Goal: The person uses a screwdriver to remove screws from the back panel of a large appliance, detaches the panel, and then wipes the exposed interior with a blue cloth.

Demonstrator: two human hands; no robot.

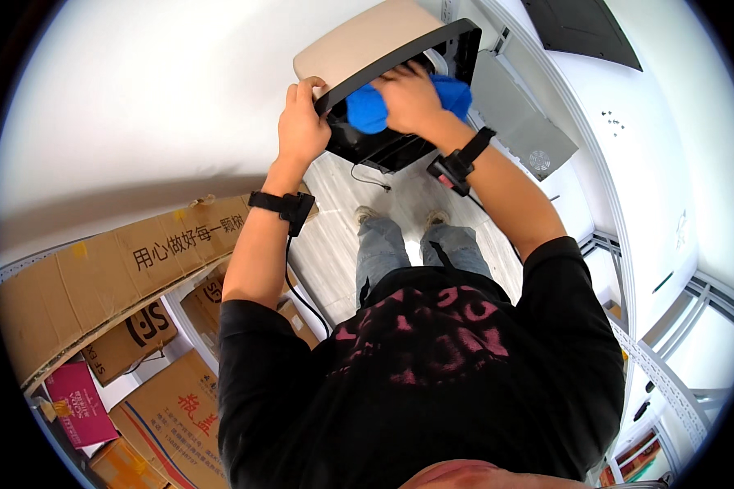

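In front of me is a boxy appliance [367,45] with a beige panel, a black rim and a dark, open inside. Its exact kind I cannot tell. My left hand [303,122] grips the left end of the black rim, fingers over the edge. Inside the opening, my right hand [408,98] holds a bunched blue cloth [367,108] against the appliance. The fingers of that hand are slightly blurred and partly hidden behind the rim. Each wrist wears a black strap with a small box and a cable.
A thin black cord [371,181] hangs below the appliance near the wooden-look floor [334,269]. Cardboard boxes [171,416] fill shelving at the left, behind a long cardboard strip [130,261]. On the right stand a grey panel [518,114] and a white metal frame [583,122].
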